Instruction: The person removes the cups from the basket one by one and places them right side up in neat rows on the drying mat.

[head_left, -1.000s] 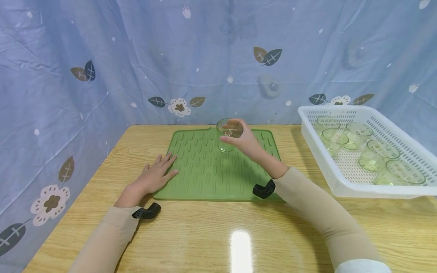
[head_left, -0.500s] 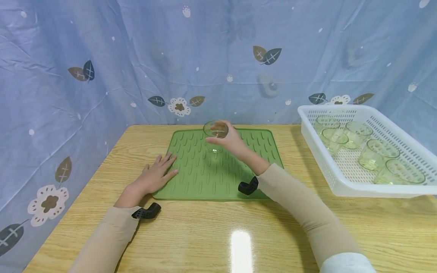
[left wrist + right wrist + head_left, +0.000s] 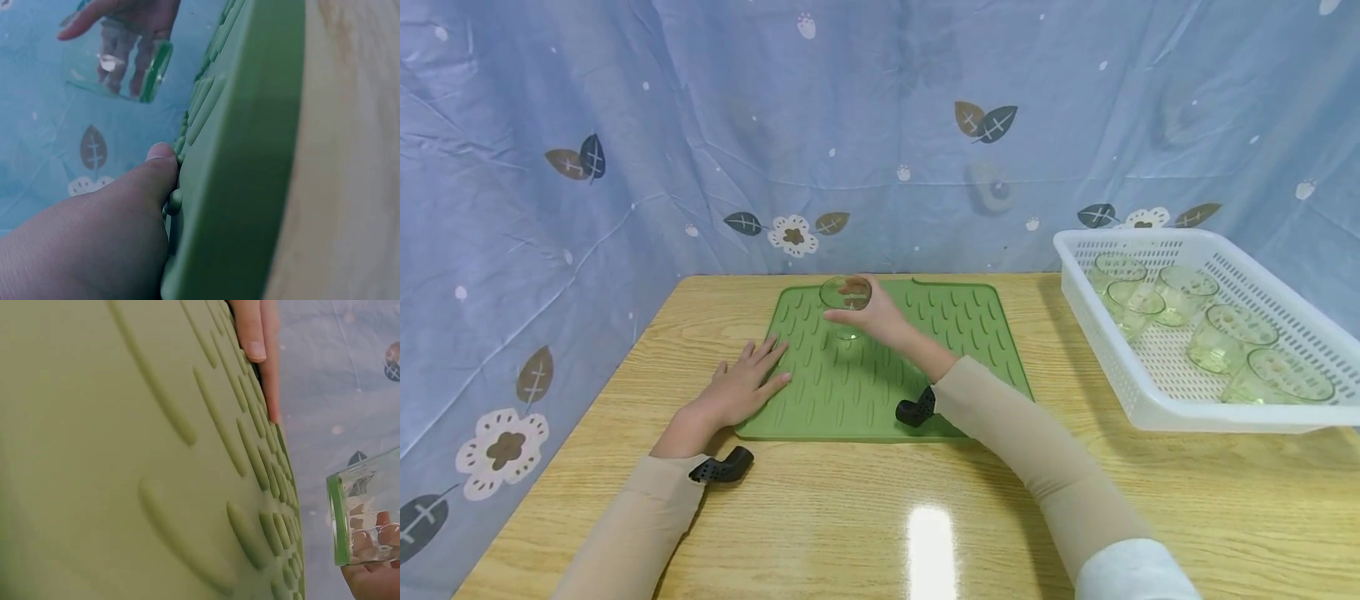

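My right hand [image 3: 880,317] grips a clear, green-tinted drinking glass [image 3: 841,328], fingers curled behind it and thumb in front. The glass is upright over the left half of a green ribbed drying mat [image 3: 880,408]. Seen from the right wrist, a gap shows between the thick green base of the glass [image 3: 338,519] and the mat [image 3: 81,456]. My left hand [image 3: 737,393] lies with fingers extended on the mat's left edge. In the left wrist view its thumb [image 3: 140,181] touches the mat's ribbed top, and the held glass [image 3: 81,65] hangs beyond.
At the right stands a white perforated plastic basket [image 3: 1138,408] with several similar glasses [image 3: 1217,354] in it. The mat lies on a wooden table [image 3: 820,517]. A blue patterned curtain [image 3: 880,108] hangs behind and along the left side.
My right hand has carried the glass leftward over the mat and slightly lower, toward the left hand. The left hand has stayed in place on the mat's edge.
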`<state>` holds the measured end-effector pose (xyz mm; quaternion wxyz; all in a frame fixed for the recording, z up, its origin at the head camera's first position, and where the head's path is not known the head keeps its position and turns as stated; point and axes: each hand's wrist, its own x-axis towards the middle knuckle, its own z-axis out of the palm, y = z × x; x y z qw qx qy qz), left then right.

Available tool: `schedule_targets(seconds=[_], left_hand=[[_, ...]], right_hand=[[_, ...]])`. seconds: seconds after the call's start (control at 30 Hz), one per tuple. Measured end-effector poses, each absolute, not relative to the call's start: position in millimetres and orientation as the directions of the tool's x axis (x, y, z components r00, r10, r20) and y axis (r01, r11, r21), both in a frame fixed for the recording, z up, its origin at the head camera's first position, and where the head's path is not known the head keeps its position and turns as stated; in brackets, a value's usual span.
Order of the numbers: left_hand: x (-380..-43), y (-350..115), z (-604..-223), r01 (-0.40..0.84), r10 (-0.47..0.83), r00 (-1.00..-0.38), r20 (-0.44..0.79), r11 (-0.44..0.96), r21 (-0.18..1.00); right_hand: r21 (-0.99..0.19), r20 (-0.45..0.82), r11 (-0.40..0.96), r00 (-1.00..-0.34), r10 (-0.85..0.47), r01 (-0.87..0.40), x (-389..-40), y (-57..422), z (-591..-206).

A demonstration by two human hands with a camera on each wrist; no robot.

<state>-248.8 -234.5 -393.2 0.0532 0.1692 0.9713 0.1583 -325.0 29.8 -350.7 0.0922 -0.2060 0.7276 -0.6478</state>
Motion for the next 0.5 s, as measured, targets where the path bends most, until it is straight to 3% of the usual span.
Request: schedule_targets(seconds=[0.5], left_hand=[[-250,-235,-394,0.311,0.346,-0.937,-0.054,0.892,0.327]], right_hand=[[-0.980,0.134,0.087,-0.921,-0.365,-0.177,-337,5,-365]])
